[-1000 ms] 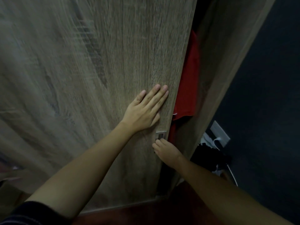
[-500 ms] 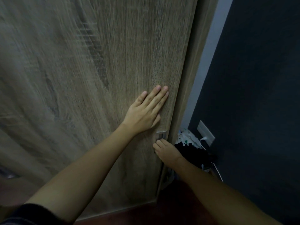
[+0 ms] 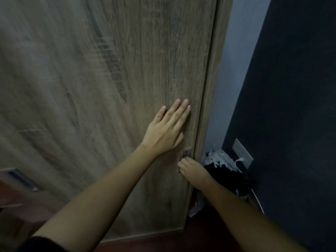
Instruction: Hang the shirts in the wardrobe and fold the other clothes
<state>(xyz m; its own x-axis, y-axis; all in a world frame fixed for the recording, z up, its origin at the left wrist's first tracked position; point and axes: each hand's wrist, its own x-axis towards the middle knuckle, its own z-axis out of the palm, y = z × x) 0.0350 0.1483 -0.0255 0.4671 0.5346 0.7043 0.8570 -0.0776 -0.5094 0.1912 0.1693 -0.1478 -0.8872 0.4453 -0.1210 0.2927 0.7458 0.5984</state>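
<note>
The left hand (image 3: pixel 166 131) lies flat on the wardrobe door (image 3: pixel 109 88), its grip open, fingers straight against the wood near the door's right edge. Just below, the right hand (image 3: pixel 193 170) curls its fingers into the metal handle (image 3: pixel 186 153), gripping it. A dark heap of cloth (image 3: pixel 227 177) lies on the floor beneath a wall socket (image 3: pixel 242 153).

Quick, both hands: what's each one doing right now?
Left hand: open, fingers straight, palm pressed flat on the wardrobe door.
Right hand: fingers curled on the door's recessed handle, gripping it.
</note>
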